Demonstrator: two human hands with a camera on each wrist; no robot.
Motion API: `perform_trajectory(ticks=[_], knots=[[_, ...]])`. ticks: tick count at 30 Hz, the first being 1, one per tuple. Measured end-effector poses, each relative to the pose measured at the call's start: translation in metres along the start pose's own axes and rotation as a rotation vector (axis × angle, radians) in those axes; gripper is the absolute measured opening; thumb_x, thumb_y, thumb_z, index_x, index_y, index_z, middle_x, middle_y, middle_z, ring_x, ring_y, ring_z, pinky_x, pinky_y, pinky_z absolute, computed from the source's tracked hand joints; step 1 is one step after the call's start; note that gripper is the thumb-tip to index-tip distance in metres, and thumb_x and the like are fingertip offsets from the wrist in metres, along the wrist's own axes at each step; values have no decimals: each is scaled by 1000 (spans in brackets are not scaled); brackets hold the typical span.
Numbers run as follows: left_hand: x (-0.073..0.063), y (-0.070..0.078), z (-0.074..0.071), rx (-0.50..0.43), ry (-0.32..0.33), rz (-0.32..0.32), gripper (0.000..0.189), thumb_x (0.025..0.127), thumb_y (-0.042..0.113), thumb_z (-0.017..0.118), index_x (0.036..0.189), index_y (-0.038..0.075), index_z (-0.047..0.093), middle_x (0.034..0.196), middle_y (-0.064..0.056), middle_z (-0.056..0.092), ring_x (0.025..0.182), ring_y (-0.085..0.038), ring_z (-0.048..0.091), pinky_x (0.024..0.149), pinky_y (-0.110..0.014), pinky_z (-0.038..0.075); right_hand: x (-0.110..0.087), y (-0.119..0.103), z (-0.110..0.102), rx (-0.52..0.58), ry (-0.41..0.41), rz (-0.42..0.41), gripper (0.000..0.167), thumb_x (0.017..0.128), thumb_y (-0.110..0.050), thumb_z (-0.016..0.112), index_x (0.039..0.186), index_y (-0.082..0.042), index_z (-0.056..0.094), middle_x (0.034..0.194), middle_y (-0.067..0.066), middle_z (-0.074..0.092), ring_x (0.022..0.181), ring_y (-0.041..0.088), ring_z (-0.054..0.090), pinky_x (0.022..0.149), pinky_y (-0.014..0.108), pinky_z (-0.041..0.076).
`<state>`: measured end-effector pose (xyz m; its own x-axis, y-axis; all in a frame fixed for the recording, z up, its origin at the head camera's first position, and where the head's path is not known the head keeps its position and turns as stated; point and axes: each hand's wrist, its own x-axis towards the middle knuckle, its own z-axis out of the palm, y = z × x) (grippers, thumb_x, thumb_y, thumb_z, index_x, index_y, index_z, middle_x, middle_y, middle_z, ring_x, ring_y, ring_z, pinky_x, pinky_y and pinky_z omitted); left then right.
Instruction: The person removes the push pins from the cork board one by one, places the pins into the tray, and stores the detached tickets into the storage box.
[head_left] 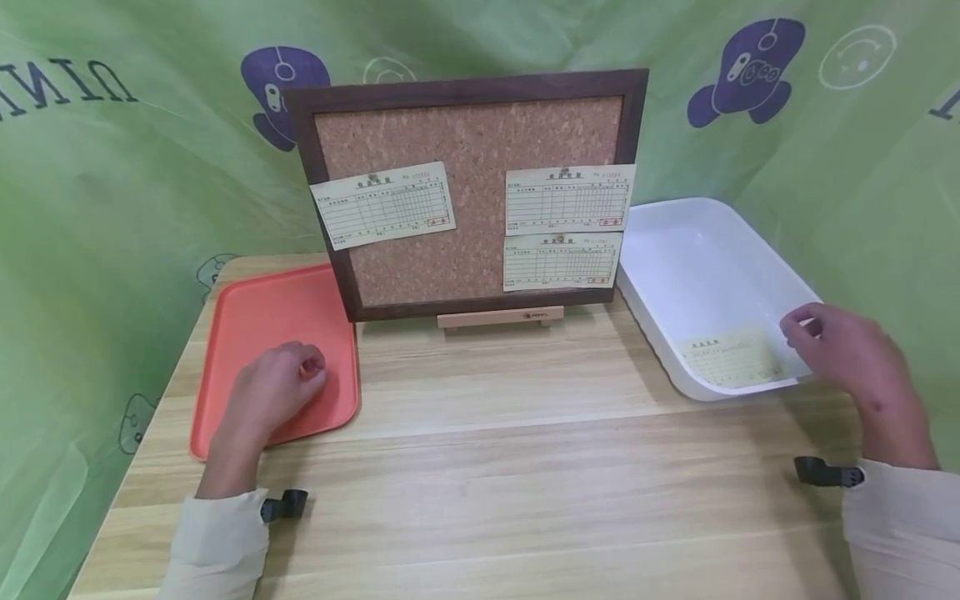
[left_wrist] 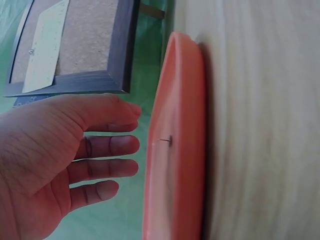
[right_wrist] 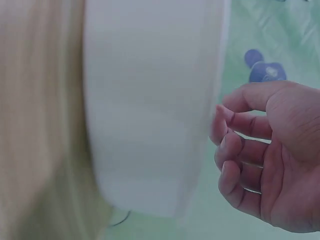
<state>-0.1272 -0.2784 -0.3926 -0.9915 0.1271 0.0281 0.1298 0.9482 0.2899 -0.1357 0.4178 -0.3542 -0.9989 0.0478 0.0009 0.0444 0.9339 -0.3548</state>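
Note:
A dark-framed cork board stands on a wooden stand with three yellow paper slips pinned to it, one at the left and two stacked at the right. My left hand hovers over the orange tray, fingers relaxed and holding nothing. In the left wrist view a small pin lies on the orange tray just past the fingers. My right hand hangs loosely curled and empty at the near right corner of the white bin, beside a yellow slip lying inside.
The wooden table runs from the board's stand to the near edge. A green printed sheet walls in the back and both sides. Small black clips sit at both cuffs.

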Motion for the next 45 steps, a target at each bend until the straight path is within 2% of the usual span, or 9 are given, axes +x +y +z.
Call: perform_trajectory(ticks=[4, 8, 11, 15, 20, 25, 33, 40, 45], knots=[[1, 4, -4, 15, 28, 24, 14, 92, 18, 74, 98, 5, 72, 86, -8, 64, 76, -27, 56, 65, -44, 50, -2, -20, -4, 18, 14, -40, 40, 105, -31, 50, 120, 2, 65, 112, 34, 64, 91, 46, 62, 61, 41, 41], [2, 9, -5, 4, 69, 58, 16, 93, 21, 74, 99, 6, 73, 89, -8, 66, 78, -27, 60, 64, -45, 52, -5, -43, -4, 57, 53, -117, 30, 104, -26, 54, 116, -2, 68, 105, 28, 68, 82, 37, 64, 58, 38, 43], [3, 14, -6, -45, 114, 73, 17, 94, 22, 72, 101, 7, 73, 93, -9, 68, 82, -28, 61, 66, -46, 52, -6, -62, -2, 81, 90, -170, 25, 104, -23, 57, 113, -4, 71, 101, 23, 70, 78, 30, 64, 56, 34, 44], [5, 24, -8, -120, 190, 113, 14, 95, 19, 70, 102, 7, 73, 95, -9, 69, 82, -26, 61, 66, -44, 50, -5, -85, 1, 114, 136, -242, 21, 102, -19, 60, 112, -4, 72, 99, 21, 72, 77, 29, 65, 60, 25, 43], [9, 37, -9, -154, 330, 200, 9, 94, 14, 72, 97, 5, 73, 91, -9, 69, 77, -27, 62, 63, -42, 49, -4, -116, 13, 191, 179, -311, 20, 101, -17, 63, 113, -4, 73, 99, 15, 74, 82, 30, 67, 65, 16, 42], [15, 47, -9, -173, 432, 270, 8, 93, 11, 75, 96, 3, 74, 88, -9, 69, 73, -29, 63, 59, -40, 48, 0, -146, 22, 223, 184, -380, 18, 102, -20, 63, 109, -7, 74, 98, 7, 75, 82, 27, 69, 68, 22, 46], [23, 55, -10, -187, 522, 283, 8, 92, 8, 74, 97, 2, 73, 85, -10, 67, 68, -28, 62, 55, -39, 45, 13, -187, 32, 268, 169, -504, 12, 101, -17, 66, 105, -9, 74, 94, 2, 75, 82, 21, 69, 68, 32, 49], [35, 62, -10, -198, 587, 299, 7, 91, 4, 73, 98, 2, 73, 84, -11, 65, 68, -24, 59, 54, -35, 41, 25, -215, 47, 349, 154, -504, 10, 99, -10, 66, 106, -5, 72, 94, 6, 73, 84, 21, 69, 76, 41, 54], [47, 68, -8, -222, 625, 322, 7, 90, 2, 71, 97, 0, 73, 85, -12, 66, 70, -24, 59, 55, -34, 40, 33, -228, 59, 404, 154, -502, 11, 98, -8, 67, 106, -5, 72, 96, 6, 73, 82, 20, 70, 75, 33, 55]])
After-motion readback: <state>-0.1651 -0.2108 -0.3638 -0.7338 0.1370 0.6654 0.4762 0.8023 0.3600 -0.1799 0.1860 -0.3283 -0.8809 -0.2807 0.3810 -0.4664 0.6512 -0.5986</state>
